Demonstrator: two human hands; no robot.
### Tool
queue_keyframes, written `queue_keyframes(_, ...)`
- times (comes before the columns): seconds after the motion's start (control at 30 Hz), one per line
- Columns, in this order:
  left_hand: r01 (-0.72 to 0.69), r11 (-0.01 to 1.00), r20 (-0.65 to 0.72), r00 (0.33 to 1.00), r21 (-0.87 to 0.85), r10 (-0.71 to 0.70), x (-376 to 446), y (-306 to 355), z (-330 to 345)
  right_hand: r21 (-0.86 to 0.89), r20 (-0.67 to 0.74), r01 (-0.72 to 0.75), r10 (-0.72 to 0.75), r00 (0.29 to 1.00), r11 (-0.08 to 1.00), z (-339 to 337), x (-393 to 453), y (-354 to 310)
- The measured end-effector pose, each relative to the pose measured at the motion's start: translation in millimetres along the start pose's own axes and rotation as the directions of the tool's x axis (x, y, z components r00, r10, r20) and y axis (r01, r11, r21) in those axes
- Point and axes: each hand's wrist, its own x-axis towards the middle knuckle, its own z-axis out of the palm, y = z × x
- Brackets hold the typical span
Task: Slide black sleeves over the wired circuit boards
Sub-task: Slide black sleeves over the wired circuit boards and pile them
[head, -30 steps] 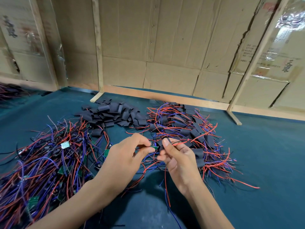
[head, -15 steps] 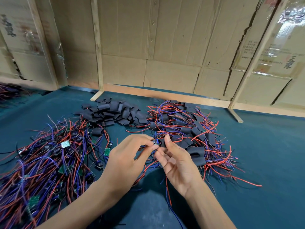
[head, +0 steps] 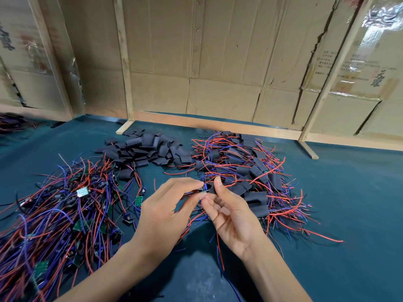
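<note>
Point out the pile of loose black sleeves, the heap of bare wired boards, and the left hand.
pile of loose black sleeves (head: 146, 149): head view, middle of the pile.
heap of bare wired boards (head: 56, 214): head view, tangled wires mid-heap.
left hand (head: 165, 212): head view, back of the hand.

Single head-worn wide-angle view, no second camera to overlap with. Looks forward and down from above the desk (head: 349, 192), close in on the hands (head: 165, 212) at lower centre, forearms entering from the bottom edge. Faces the cardboard wall (head: 196, 51) at the desk's far edge, which fills the upper half. Edges bow from lens distortion.
</note>
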Motion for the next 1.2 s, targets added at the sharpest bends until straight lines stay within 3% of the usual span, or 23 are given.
queue_keyframes(0.27,0.013,1.000,0.015,1.000,-0.025,-0.013,-2.3,-0.1,-0.6,-0.089,0.044,0.042,-0.039,0.998,0.995,-0.3,-1.5,-1.5)
queue_keyframes(0.4,-0.073,0.997,0.037,0.997,0.023,0.072,-0.2,0.7,-2.1,-0.095,0.038,0.037,-0.034,0.999,0.995,-1.3,0.1,0.3)
queue_keyframes(0.47,-0.120,0.990,0.088,0.990,0.075,0.113,-0.1,0.0,-4.5,-0.078,0.035,0.025,-0.023,0.999,0.997,-1.5,0.5,1.6)
queue_keyframes(0.63,0.003,1.000,0.327,0.945,0.012,-0.006,-5.3,1.0,-14.5,-0.054,0.041,0.003,-0.001,0.999,0.999,-2.0,3.2,8.2)
queue_keyframes(0.77,-0.155,0.983,0.139,0.980,0.099,0.141,-5.6,-4.2,-8.4,-0.050,0.089,0.022,-0.017,0.996,0.999,-5.5,5.5,12.6)
queue_keyframes(1.03,-0.121,0.992,0.069,0.991,0.039,0.119,-1.8,-7.8,-6.3,-0.089,0.141,0.095,-0.082,0.987,0.991,-7.1,4.7,13.2)
queue_keyframes(1.2,-0.084,0.996,0.178,0.981,0.032,0.077,-1.4,1.5,-10.7,-0.113,0.106,0.108,-0.096,0.990,0.988,-6.4,3.8,12.6)
